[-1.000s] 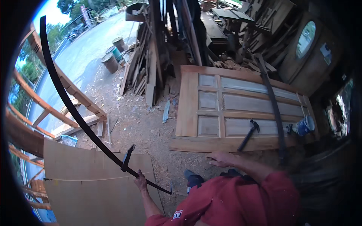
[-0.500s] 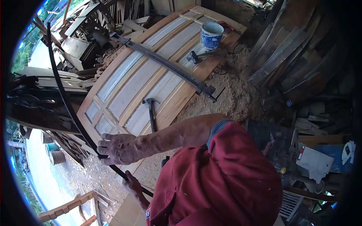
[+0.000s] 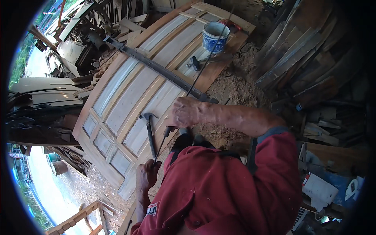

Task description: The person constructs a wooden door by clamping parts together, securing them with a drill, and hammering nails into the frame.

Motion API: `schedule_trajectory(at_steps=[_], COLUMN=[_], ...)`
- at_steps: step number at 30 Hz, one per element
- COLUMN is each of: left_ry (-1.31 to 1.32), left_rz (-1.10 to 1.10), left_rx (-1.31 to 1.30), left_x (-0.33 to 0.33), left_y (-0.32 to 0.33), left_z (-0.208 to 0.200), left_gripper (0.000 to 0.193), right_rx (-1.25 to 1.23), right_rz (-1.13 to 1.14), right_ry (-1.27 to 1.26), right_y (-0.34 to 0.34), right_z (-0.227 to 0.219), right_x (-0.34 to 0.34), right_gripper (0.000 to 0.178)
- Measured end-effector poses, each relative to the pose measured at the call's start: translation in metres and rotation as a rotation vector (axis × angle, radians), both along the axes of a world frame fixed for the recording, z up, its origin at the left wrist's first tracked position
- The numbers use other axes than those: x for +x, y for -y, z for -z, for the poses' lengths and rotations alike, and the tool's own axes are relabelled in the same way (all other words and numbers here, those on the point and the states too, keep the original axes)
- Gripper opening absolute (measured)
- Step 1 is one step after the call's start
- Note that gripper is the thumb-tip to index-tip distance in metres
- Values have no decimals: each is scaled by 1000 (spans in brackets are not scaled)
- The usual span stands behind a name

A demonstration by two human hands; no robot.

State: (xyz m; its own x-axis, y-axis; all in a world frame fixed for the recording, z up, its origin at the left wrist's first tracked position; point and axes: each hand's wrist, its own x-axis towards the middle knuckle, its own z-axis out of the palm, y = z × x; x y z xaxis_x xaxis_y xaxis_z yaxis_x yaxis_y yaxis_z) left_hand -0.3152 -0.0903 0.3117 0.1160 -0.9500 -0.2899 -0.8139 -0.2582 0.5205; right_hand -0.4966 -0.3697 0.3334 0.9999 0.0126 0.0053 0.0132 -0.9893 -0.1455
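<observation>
A long, thin, dark strip [image 3: 201, 72] runs slantwise across the view, from low by my body up past the bucket. My right hand [image 3: 187, 113] is closed around it, knuckles up, over the near edge of a panelled wooden door [image 3: 135, 92]. Lower and to the left, my left hand [image 3: 148, 173] grips the strip's lower part, with its fingers partly hidden. Just left of the hands lies a claw hammer [image 3: 149, 131] on the door. A metal bar clamp [image 3: 152, 66] spans the door, its near end partly behind the strip.
A blue and white bucket [image 3: 215, 37] stands on the door's far right part, near a second hammer [image 3: 195, 63] and a red tool [image 3: 230, 24]. Boards [image 3: 297, 58] lean at the right. Shavings [image 3: 235, 90] cover the ground. A wooden frame [image 3: 74, 215] sits lower left.
My right hand has moved up and right, from open on the strip to closed around it. The strip has swung from the left side to slant up rightward. My left hand has risen slightly.
</observation>
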Motion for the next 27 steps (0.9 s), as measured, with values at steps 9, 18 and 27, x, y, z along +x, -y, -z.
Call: schedule_trajectory(at_steps=[9, 18, 27], left_ry=[124, 106, 261], left_rz=[139, 648, 798], left_rx=[-82, -274, -21], left_x=[47, -62, -103], left_y=[107, 349, 495], left_z=[29, 50, 89], left_gripper=[43, 29, 38], right_rx=[214, 413, 401], right_rz=[546, 817, 1105], right_ry=[15, 48, 19], right_y=[67, 92, 105], right_z=[24, 56, 83], right_x=[-180, -228, -333], right_gripper=[31, 38, 35])
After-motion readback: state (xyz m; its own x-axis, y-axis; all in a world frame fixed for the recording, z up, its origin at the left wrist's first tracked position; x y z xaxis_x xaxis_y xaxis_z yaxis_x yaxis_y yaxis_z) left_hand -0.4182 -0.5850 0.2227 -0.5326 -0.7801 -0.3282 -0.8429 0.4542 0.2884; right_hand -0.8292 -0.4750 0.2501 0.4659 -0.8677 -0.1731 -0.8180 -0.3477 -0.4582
